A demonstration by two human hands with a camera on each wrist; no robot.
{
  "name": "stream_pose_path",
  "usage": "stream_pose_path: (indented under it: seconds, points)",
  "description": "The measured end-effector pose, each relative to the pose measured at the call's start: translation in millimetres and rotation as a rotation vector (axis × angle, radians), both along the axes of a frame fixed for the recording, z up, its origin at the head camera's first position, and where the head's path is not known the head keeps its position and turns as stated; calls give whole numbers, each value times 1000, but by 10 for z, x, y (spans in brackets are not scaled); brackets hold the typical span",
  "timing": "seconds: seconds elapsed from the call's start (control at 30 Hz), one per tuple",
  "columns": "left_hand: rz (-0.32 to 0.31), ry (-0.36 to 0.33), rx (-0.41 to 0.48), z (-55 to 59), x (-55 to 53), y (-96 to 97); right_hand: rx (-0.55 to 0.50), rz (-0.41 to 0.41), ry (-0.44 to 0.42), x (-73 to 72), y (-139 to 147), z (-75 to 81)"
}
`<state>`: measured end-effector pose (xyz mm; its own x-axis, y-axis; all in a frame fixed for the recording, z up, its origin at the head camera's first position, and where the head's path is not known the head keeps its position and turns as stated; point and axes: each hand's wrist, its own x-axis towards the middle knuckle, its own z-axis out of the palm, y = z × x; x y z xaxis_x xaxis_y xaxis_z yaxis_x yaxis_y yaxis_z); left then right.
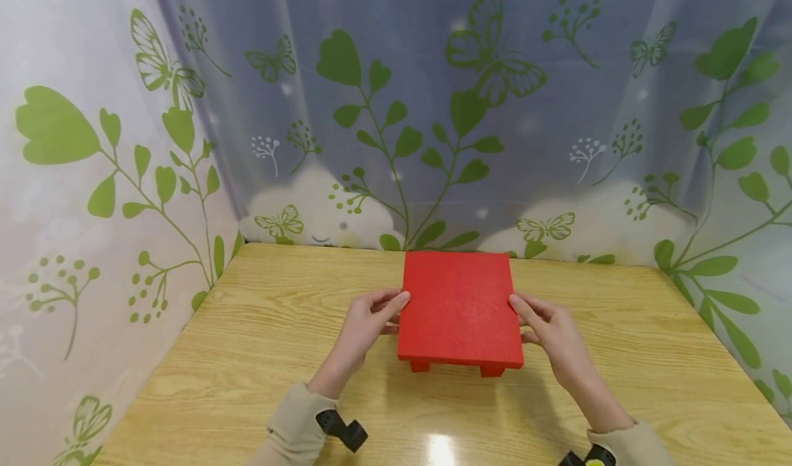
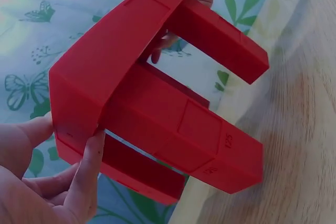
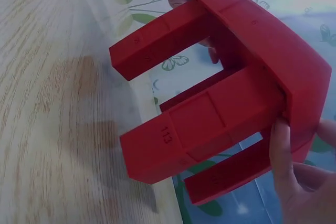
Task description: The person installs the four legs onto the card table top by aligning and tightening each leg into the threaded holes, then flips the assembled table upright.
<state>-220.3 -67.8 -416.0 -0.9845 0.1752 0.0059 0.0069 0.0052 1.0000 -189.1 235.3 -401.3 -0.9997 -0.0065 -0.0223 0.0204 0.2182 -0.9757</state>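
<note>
A red miniature table (image 1: 460, 308) with a flat square top and several thick square legs is held between both hands, its top facing up in the head view. My left hand (image 1: 371, 322) pinches its left edge, thumb on top and fingers beneath. On the opposite edge, my right hand (image 1: 551, 328) grips in the same way. The wrist views show the legs from the side; one leg (image 2: 210, 145) bears the raised number 125, another leg (image 3: 184, 129) reads 113. The legs appear lifted off the wooden surface, with shadows below.
Beneath lies a light wood-grain tabletop (image 1: 247, 376). A curtain (image 1: 396, 108) printed with green leaves and butterflies hangs along its back edge and sides. Dark wrist-worn cameras sit on both beige sleeves (image 1: 297, 418).
</note>
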Motion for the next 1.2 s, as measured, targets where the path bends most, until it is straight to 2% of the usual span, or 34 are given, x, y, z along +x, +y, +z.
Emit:
stream_pose_path:
  seconds: [0.23, 0.67, 0.83, 0.97, 1.2]
  points:
    - [-7, -35, -25, -46, -29, -11, -16, 70, -110, -57, 3, -44]
    - [0, -53, -45, -160, -78, 27, 8, 88, -170, -74, 45, -119]
    - [-10, -55, -44, -186, -93, 38, 18, 92, -176, -76, 73, -137]
    - [-15, -56, -53, -185, -97, 40, 65, 89, -168, -76, 86, -134]
    - [-18, -80, -40, -193, -145, 19, 130, 109, -74, -102, 102, -98]
